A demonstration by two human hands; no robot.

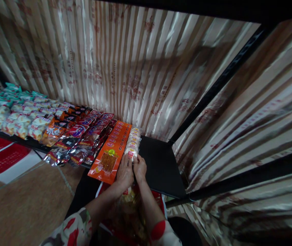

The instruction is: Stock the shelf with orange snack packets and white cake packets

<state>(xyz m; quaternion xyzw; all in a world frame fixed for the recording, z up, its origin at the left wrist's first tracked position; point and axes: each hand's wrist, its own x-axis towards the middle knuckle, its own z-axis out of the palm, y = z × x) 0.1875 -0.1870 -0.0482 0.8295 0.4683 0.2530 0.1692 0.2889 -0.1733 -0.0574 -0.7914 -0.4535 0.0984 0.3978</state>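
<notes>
A row of small white snack packets with red labels (133, 140) runs back along the black shelf (160, 164). At the front end of this row, my left hand (125, 172) and my right hand (139, 168) are close together, with their fingers around the nearest white packet from both sides. Part of that packet is hidden by the fingers. Directly left of my left hand lies a large flat orange snack bag (112, 150) showing brown sticks. Below my forearms is a red and white box (164, 206) with clear-wrapped yellowish packs in it, partly covered by my arms.
Dark red snack packets (95, 131), orange and black bags (54, 131), white bags (37, 128) and green bags (13, 87) line the shelf leftward. A black upright post (212, 89) and striped plastic sheeting (133, 65) bound it. A red crate (0, 153) stands at lower left.
</notes>
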